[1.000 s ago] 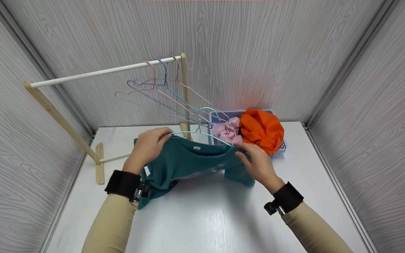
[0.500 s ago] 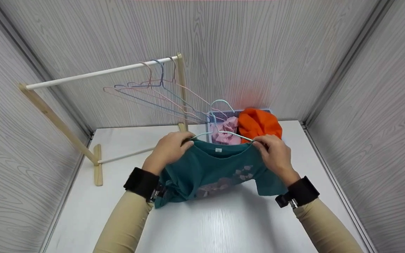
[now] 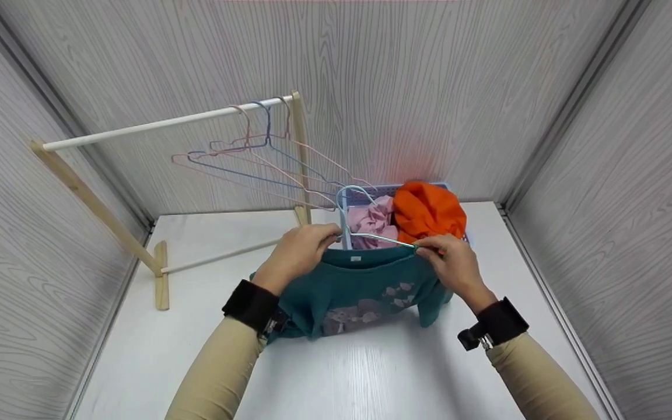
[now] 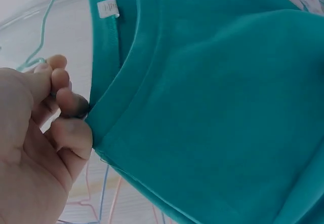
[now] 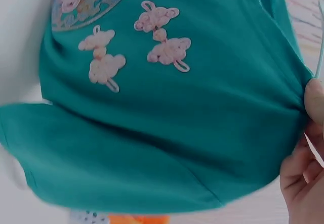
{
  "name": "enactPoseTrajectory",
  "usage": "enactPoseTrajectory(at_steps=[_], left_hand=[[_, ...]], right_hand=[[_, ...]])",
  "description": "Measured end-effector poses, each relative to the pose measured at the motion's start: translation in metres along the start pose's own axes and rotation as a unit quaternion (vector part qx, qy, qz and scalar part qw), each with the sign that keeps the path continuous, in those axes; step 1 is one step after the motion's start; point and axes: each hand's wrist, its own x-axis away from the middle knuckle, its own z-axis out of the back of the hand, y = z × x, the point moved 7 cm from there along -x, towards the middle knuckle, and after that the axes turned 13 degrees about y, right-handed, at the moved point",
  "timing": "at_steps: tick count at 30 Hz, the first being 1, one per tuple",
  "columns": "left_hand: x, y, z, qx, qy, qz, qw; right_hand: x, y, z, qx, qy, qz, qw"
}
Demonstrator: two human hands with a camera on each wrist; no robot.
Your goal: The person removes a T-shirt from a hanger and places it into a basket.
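A teal T-shirt (image 3: 365,286) with pink animal prints hangs between my two hands above the white table (image 3: 336,373). A light blue wire hanger (image 3: 365,230) sits in its neck, hook up. My left hand (image 3: 304,248) pinches the left shoulder of the teal T-shirt (image 4: 212,97) together with the hanger wire. My right hand (image 3: 450,259) pinches the right shoulder and the hanger's end. The right wrist view shows the teal T-shirt (image 5: 167,107) front with its prints, my right fingers (image 5: 309,153) at its edge.
A wooden clothes rack (image 3: 155,125) stands at the back left, with several empty wire hangers (image 3: 254,157) bunched at its right end. A blue basket (image 3: 371,195) at the back holds a pink garment (image 3: 374,219) and an orange garment (image 3: 429,213). Grey walls close in on three sides.
Both hands have moved right and slightly back with the shirt. The right hand has shifted up onto the shoulder and hanger end, and the shirt now hangs straighter, its print facing me.
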Motion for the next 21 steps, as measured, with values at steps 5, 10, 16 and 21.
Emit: enactPoseTrajectory(at_steps=[5, 10, 16, 21], left_hand=[[0.009, -0.009, 0.003, -0.009, 0.009, -0.005, 0.9999], [0.017, -0.015, 0.001, -0.019, 0.012, -0.018, 0.9996], [0.022, -0.024, 0.006, -0.012, 0.033, -0.010, 0.9993], [0.022, -0.024, 0.007, 0.008, 0.042, -0.001, 0.9991]], right_hand=[[0.002, 0.020, 0.004, 0.007, 0.007, 0.009, 1.000], [0.006, 0.034, 0.005, -0.003, 0.008, 0.013, 1.000], [0.008, 0.048, 0.004, -0.015, -0.007, -0.028, 0.999], [0.014, 0.056, -0.004, -0.010, -0.024, -0.065, 0.998]])
